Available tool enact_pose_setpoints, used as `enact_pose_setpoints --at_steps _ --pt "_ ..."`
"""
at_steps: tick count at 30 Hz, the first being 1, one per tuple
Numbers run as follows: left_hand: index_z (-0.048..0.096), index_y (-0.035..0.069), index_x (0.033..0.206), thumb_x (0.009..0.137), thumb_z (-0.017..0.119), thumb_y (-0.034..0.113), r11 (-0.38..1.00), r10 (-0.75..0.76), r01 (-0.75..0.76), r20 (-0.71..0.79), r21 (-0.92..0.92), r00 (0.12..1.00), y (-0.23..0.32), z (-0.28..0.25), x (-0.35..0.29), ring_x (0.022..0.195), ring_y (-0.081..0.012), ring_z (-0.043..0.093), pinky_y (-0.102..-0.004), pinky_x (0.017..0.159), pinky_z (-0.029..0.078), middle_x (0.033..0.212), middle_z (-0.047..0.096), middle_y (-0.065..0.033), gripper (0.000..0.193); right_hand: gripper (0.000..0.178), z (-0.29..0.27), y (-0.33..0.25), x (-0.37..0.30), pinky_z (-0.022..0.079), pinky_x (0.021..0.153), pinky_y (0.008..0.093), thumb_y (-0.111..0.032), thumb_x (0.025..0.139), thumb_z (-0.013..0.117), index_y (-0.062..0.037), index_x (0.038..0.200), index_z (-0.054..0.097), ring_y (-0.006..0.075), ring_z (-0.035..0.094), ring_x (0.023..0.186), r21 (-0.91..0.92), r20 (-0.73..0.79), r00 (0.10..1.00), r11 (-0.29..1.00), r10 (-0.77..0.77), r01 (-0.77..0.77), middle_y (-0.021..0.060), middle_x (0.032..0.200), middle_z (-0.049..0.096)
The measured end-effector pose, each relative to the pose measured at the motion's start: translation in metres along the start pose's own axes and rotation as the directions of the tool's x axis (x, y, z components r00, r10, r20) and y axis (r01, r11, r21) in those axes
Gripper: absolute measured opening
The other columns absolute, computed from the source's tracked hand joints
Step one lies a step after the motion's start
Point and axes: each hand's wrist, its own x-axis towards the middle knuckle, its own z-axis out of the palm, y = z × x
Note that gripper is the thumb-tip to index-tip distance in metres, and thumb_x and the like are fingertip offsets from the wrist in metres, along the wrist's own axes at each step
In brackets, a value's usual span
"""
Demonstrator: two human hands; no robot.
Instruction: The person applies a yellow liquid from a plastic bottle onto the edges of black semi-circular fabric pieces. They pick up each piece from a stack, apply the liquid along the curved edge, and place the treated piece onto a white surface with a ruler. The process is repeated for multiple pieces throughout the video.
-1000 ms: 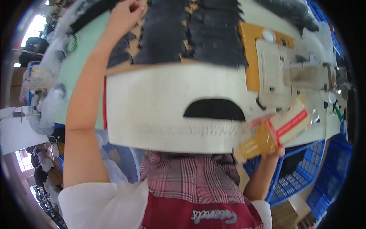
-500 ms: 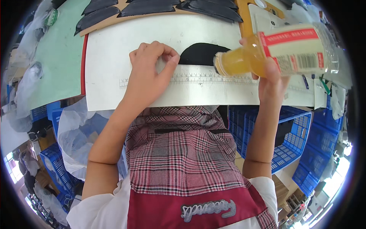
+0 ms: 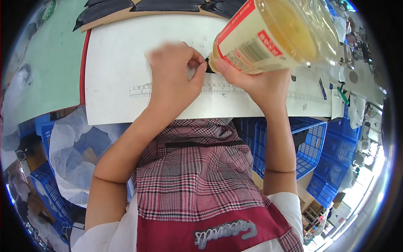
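Observation:
My right hand (image 3: pixel 258 82) grips a clear bottle (image 3: pixel 247 42) with yellow liquid and a red-and-cream label. The bottle is tipped, its base raised toward the camera and its neck low over the board. Only a sliver of a dark fabric-like piece (image 3: pixel 208 66) shows beside my left fingertips; the bottle hides the rest. With thumb and forefinger closed at that piece's left edge, my left hand (image 3: pixel 174 69) rests on the white board (image 3: pixel 121 54). Blur smears its other fingers. A printed ruler scale (image 3: pixel 222 89) runs across the board in front of both hands.
More black pieces (image 3: pixel 168 4) lie along a brown strip at the back. A pen (image 3: pixel 322 89) and a green-handled tool (image 3: pixel 342 95) are at the right. Below the table edge are a blue crate (image 3: pixel 312 145) and a plastic-lined bin (image 3: pixel 69 157). A green surface (image 3: pixel 50 71) adjoins on the left.
My right hand has brought the bottle left, toward my left fingertips, and tipped its base up. It now covers most of the black piece. The whole view has shifted slightly.

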Motion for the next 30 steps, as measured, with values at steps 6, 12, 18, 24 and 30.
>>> enact_pose_setpoints --at_steps 6,12,18,24,30 --pt "0.058 0.009 0.071 0.069 0.063 0.009 0.999 -0.011 0.009 0.042 0.033 0.999 0.001 -0.001 0.000 0.078 -0.0170 0.046 -0.0351 0.081 0.027 0.069 0.053 0.0019 0.005 0.039 -0.013 0.009 -0.011 0.051 0.066 0.0246 -0.017 0.061 0.081 -0.0005 0.091 0.063 0.0114 0.062 0.073 -0.106 0.048 0.985 0.980 -0.164 0.168 0.0046 0.084 0.065" --pt "0.058 0.008 0.070 0.070 0.063 0.010 0.999 -0.010 0.007 0.055 0.046 0.998 0.002 -0.004 0.001 0.077 -0.0168 0.046 -0.0347 0.082 0.027 0.069 0.051 0.0014 0.005 0.041 -0.075 0.035 -0.038 0.051 0.068 0.0285 -0.014 0.062 0.079 0.0014 0.095 0.060 0.0164 0.062 0.073 -0.170 -0.091 0.985 0.972 0.147 -0.161 0.0066 0.085 0.064" --pt "0.058 0.008 0.071 0.071 0.063 0.010 0.998 -0.014 0.009 0.068 0.068 0.998 0.001 -0.006 0.001 0.077 -0.0169 0.046 -0.0341 0.082 0.027 0.069 0.051 0.0007 0.005 0.030 -0.123 0.056 -0.055 0.044 0.048 0.0215 -0.016 0.067 0.074 0.0006 0.089 0.061 0.0095 0.056 0.056 -0.030 -0.401 0.854 0.927 0.331 -0.374 0.0053 0.072 0.061" --pt "0.057 0.008 0.071 0.070 0.063 0.009 0.999 -0.012 0.009 0.071 0.036 0.997 0.003 -0.005 0.003 0.076 -0.0170 0.046 -0.0339 0.081 0.026 0.070 0.051 0.0006 0.005 0.026 -0.048 0.016 -0.007 0.046 0.049 0.0201 -0.013 0.069 0.073 0.0013 0.087 0.061 0.0087 0.058 0.060 0.461 -0.289 0.937 0.887 0.195 -0.043 0.0045 0.074 0.062" --pt "0.054 0.009 0.074 0.072 0.061 0.009 0.999 -0.029 0.027 0.093 0.021 0.995 0.006 -0.004 0.002 0.077 -0.0158 0.044 -0.0312 0.083 0.025 0.071 0.047 0.0009 0.007 0.042 -0.006 0.019 0.017 0.050 0.062 0.0274 -0.027 0.057 0.079 -0.0016 0.087 0.064 0.0128 0.064 0.067 0.085 -0.019 0.997 0.994 0.074 -0.072 0.0073 0.076 0.067"
